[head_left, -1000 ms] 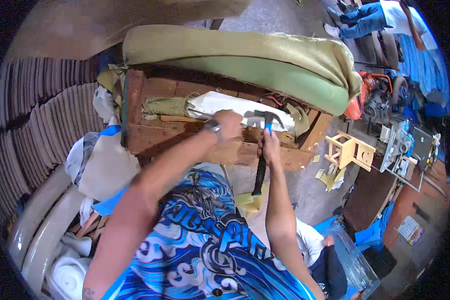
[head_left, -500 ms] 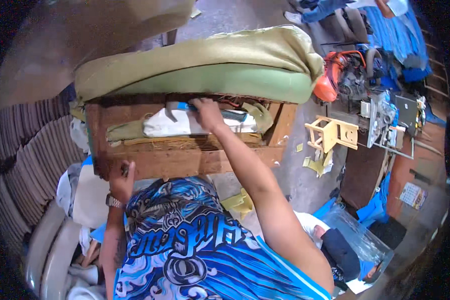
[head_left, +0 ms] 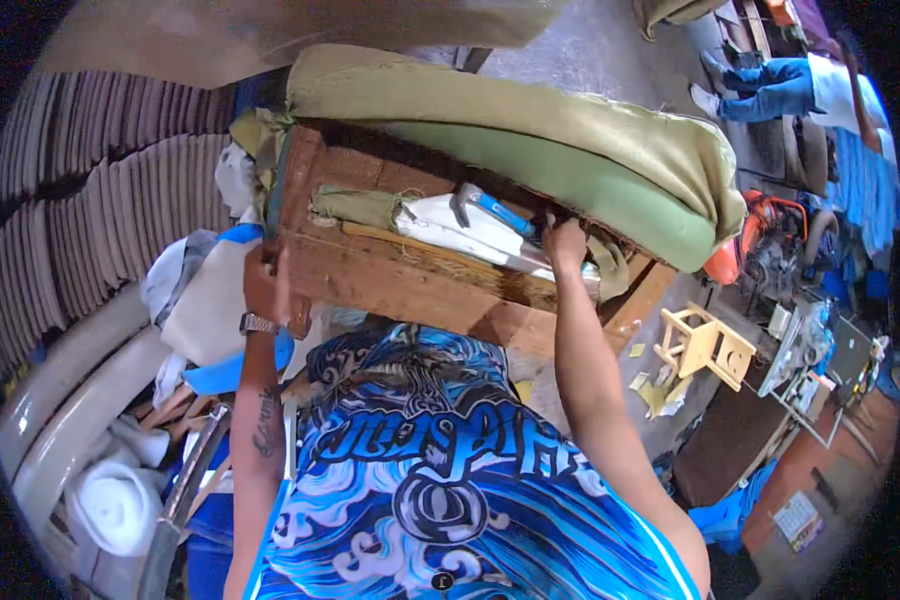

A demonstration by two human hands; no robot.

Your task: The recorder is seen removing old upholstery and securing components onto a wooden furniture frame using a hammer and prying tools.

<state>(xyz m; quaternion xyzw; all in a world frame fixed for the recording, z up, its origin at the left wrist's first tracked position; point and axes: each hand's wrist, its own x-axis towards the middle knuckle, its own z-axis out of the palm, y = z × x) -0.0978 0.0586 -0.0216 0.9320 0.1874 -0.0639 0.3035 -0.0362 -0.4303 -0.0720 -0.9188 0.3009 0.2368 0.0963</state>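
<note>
An upholstered wooden furniture frame [head_left: 420,290] lies tipped in front of me, with green foam [head_left: 560,185] and loose olive fabric [head_left: 490,95] along its far side. A claw hammer [head_left: 500,211] with a blue handle rests over a white cloth [head_left: 435,222] in its hollow. My right hand [head_left: 565,246] is closed round the rear of the hammer's handle and hides the grip end. At the frame's near left corner is my left hand [head_left: 265,283], its fingers curled and pinched together. A small dark spot shows between them, too small to name.
Stacked folded material [head_left: 80,210] rises at the left. A white hat-shaped item [head_left: 115,508] lies lower left among scraps. To the right are a small wooden stool [head_left: 705,345], an orange machine [head_left: 755,230] and cluttered equipment. Another person [head_left: 820,90] is at the far right.
My view has shifted, so the furniture frame now sits farther right and tilted. My right hand has slid along the hammer from near the head toward the handle's end, uncovering the blue part.
</note>
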